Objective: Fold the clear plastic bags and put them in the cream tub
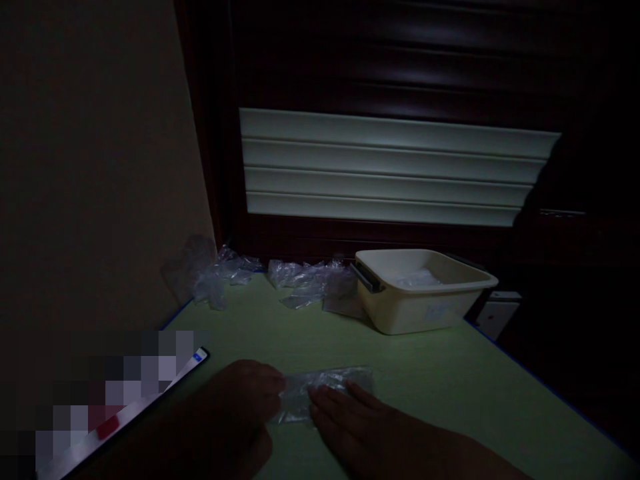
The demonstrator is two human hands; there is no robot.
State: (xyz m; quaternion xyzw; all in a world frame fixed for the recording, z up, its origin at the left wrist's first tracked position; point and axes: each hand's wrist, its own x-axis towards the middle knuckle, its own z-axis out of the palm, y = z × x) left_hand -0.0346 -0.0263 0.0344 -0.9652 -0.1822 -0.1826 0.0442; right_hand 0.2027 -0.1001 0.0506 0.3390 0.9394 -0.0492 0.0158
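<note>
A clear, crinkled plastic bag (300,393) lies flat on the green table (270,333), close to its near side. My left hand (247,400) is at the bag's left end, its fingers curled and closed on that edge. On the bag's middle and right part rests my right hand (350,420), palm down with the fingers stretched out and slightly apart. Part of the bag is hidden under those fingers. The light is dim, so details of the left fingertips are hard to make out.
A cream basin (420,313) with dark handles stands at the back right, with clear plastic inside. Loose plastic bags (300,277) lie along the back edge. A lit screen (135,417), partly pixelated, is at the left. A white device (497,315) sits behind the table's right edge.
</note>
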